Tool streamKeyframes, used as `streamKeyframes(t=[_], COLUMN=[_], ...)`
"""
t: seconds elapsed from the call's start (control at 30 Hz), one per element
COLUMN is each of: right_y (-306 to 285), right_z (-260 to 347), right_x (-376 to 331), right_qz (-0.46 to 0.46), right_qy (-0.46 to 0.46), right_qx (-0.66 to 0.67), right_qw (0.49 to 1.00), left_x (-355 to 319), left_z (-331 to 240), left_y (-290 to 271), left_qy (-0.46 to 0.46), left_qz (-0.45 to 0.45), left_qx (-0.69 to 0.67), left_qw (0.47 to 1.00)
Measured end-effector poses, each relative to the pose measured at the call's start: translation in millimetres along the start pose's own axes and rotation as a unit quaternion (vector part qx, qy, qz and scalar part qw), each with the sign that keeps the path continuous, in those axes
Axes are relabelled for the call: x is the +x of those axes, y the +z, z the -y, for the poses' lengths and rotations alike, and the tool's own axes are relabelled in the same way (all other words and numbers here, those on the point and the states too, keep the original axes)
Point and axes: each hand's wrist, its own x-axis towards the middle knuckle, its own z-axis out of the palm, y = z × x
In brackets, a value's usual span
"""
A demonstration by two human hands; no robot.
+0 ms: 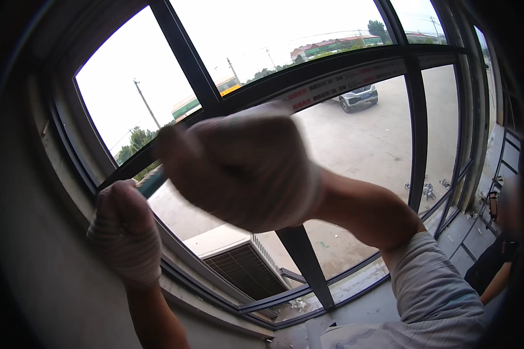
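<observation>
My right hand [250,168], in a pale knitted glove, is raised in front of the dark window frame [212,96]. Its fingers are curled closed, and motion blurs them. Lower and to the left, my left hand [125,230], also gloved, is closed near the left side of the frame. Between the two hands shows a short teal piece with a pale edge [151,182]; its kind is unclear, and I cannot tell which hand, if either, grips it. Printed protective film [343,79] runs along the horizontal bar behind my right hand.
Outside the panes are a slatted outdoor air-conditioner unit [244,264], a paved yard [361,139] and a parked white car [358,98]. Another person's arm and dark clothing [492,270] show at the far right, beside a ladder-like dark metal frame [471,238]. Scraps lie on the sill [298,305].
</observation>
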Motion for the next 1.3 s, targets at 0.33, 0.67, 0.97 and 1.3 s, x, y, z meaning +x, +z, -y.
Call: streamKeyframes(t=[0.33,0.67,0.97,1.3], right_y=[-220,-160,-94,-7], right_z=[-85,-42,3,7], right_x=[-85,-57,-127,-100], right_qz=[-0.218,0.121,0.05,0.094], right_qy=[0.266,0.156,0.221,0.151], right_qx=[-0.062,0.249,0.299,0.1], right_qw=[0.937,0.948,0.927,0.979], left_x=[-22,1,-2,0], left_z=[182,166,94,37], left_y=[8,-1,0,9], left_qy=[-0.353,-0.281,-0.168,-0.057], left_qz=[-0.054,-0.055,-0.075,-0.054], left_qx=[-0.11,-0.083,0.046,0.009], left_qw=[0.928,0.955,0.982,0.997])
